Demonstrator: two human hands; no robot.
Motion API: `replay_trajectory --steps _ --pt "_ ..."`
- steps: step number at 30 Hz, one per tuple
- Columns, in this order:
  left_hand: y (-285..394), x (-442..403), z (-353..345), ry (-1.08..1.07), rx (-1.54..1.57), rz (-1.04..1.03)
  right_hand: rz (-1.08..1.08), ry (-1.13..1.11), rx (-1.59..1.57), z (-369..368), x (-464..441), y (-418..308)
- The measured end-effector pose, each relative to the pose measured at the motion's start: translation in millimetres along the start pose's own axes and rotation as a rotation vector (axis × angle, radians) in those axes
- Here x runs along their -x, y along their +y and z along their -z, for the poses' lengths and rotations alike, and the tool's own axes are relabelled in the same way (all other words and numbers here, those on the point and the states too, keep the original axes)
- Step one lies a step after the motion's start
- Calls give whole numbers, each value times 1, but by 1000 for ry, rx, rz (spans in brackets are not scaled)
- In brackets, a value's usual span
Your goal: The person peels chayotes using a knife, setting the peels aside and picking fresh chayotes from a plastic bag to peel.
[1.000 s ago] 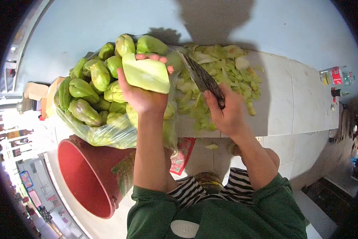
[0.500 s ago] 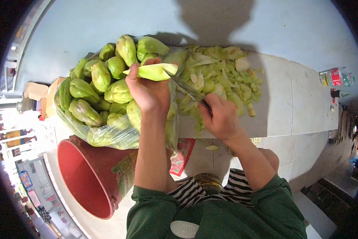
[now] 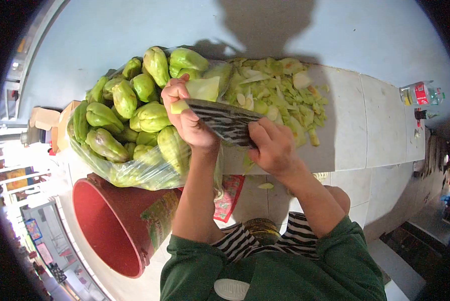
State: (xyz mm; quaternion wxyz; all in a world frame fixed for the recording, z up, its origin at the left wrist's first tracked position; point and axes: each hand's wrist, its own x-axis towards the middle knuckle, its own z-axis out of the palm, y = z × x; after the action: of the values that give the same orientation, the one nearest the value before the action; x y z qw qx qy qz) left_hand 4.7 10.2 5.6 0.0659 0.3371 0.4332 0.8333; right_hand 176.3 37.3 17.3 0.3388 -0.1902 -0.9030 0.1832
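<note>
My left hand is closed around a pale, peeled piece of chayote, held up in front of the bag. A knife with a dark, streaked blade is gripped in my right hand. Its broad side faces me, and its tip end lies over the lower part of the piece by my left thumb. Whole green chayotes fill a clear plastic bag left of my hands. Behind my right hand, peelings and pale cut pieces are spread over the ledge.
A red bucket lies on its side below the bag, its mouth toward the left. On the tiled ledge at right stands a plastic bottle with a red label. A cardboard box sits at far left.
The knife has swung left and turned so its broad side shows, moving from the piece's right end to near my left thumb. My left hand has tilted the chayote piece.
</note>
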Motion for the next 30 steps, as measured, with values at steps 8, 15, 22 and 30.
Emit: replay_trajectory --steps 8,15,22,30 --pt "14 2 -8 -19 -295 -62 99 71 -4 3 -2 1" --pt "18 3 -15 -16 -147 -33 101 126 -6 -4 1 8" --pt "16 -3 -9 37 270 57 -388 -178 146 -14 -3 27" --pt "21 -7 -6 133 551 256 -343 14 -20 -10 -2 22"
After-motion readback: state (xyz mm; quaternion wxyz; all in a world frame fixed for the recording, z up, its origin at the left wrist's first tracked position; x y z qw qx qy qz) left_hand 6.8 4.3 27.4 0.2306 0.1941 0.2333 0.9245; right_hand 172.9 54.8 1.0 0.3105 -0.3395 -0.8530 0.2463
